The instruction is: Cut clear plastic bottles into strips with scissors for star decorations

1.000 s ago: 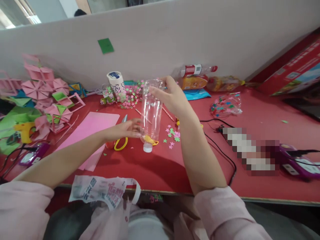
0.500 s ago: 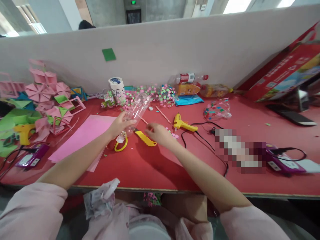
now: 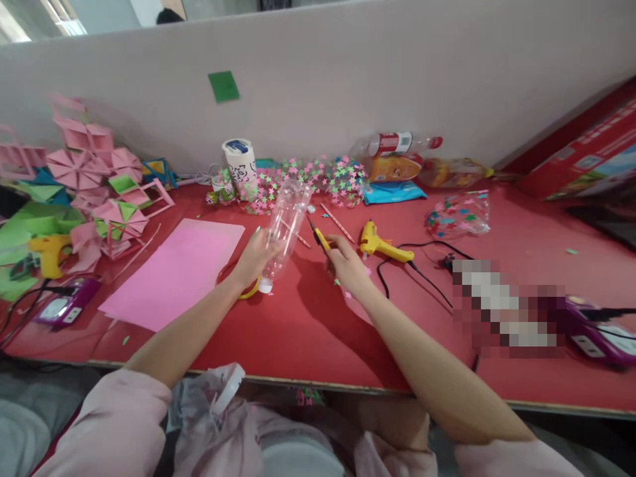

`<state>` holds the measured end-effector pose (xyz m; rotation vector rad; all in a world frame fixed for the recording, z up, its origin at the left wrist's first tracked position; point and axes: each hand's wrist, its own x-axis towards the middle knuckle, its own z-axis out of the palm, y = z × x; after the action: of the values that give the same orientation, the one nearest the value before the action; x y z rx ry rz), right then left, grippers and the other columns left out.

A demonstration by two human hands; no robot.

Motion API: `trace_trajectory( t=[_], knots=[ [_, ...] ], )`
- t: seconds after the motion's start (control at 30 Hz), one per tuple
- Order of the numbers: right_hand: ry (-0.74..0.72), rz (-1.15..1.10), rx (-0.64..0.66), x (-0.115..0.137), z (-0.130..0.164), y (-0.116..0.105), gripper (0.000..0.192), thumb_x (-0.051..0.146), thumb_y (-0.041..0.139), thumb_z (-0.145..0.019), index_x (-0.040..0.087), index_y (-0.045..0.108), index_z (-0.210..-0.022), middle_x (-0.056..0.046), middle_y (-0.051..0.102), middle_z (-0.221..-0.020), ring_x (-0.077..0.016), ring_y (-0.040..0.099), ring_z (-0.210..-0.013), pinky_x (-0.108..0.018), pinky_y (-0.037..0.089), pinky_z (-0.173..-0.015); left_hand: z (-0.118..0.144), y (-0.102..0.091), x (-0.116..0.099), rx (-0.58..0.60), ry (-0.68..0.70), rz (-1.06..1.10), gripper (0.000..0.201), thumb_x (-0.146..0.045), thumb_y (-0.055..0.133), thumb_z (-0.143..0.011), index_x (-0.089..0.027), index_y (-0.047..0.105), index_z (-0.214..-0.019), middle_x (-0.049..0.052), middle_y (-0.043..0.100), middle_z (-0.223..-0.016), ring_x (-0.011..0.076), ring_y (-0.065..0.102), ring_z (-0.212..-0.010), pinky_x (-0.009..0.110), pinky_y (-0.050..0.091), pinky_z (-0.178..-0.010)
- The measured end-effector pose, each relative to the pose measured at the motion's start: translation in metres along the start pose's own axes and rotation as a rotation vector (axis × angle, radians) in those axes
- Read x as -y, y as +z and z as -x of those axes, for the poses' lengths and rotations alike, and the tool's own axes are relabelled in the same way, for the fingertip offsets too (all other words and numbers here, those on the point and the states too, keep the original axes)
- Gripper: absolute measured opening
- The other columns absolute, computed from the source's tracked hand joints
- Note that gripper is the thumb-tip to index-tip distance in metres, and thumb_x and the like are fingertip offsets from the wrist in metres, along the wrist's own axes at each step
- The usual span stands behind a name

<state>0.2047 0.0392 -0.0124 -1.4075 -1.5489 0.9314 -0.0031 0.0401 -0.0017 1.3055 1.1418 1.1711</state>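
My left hand (image 3: 257,257) is wrapped round a clear plastic bottle (image 3: 287,228), which tilts with its white cap (image 3: 265,285) toward me. In my right hand (image 3: 346,264) is a yellow utility knife (image 3: 322,239), its dark blade pointing up and to the left, a short way right of the bottle. Partly hidden behind the left hand and bottle is a yellow ring-shaped handle (image 3: 250,291) on the table. Two thin patterned sticks lie near the bottle, one of them a pink stick (image 3: 338,222).
A yellow glue gun (image 3: 385,244) with a black cord rests right of my hand. Pink paper sheets (image 3: 173,271) lie left. Star confetti, a white cup (image 3: 240,169) and bottles (image 3: 392,143) line the partition. Folded paper models (image 3: 79,169) fill the left; a purple power strip (image 3: 599,331) is right.
The utility knife, which lay on the table under my right hand, is now lifted in that hand with its blade toward the bottle. The view has tipped downward.
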Motion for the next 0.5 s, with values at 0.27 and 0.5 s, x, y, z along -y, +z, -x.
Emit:
trace_trajectory(
  t=[0.27, 0.5],
  knots=[
    [0.15, -0.523, -0.073, 0.018, 0.009, 0.003, 0.024, 0.036, 0.064, -0.071, 0.023, 0.046, -0.081, 0.012, 0.042, -0.048, -0.0056, 0.034, -0.035, -0.018, 0.023, -0.034, 0.009, -0.01, -0.001, 0.094, -0.013, -0.273, 0.054, -0.044, 0.072, -0.067, -0.019, 0.05, -0.11, 0.007, 0.061, -0.105, 0.0218, 0.061, -0.096, 0.039, 0.048, -0.088],
    [0.09, -0.562, -0.132, 0.018, 0.014, 0.001, 0.035, 0.044, 0.068, -0.075, 0.027, 0.039, -0.087, 0.014, 0.045, -0.047, -0.0066, 0.035, -0.029, -0.018, 0.027, -0.029, 0.022, -0.002, 0.002, 0.119, -0.005, -0.408, 0.055, -0.05, 0.068, -0.07, -0.022, 0.058, -0.116, 0.009, 0.064, -0.116, 0.0298, 0.058, -0.113, 0.041, 0.048, -0.092]
  ],
)
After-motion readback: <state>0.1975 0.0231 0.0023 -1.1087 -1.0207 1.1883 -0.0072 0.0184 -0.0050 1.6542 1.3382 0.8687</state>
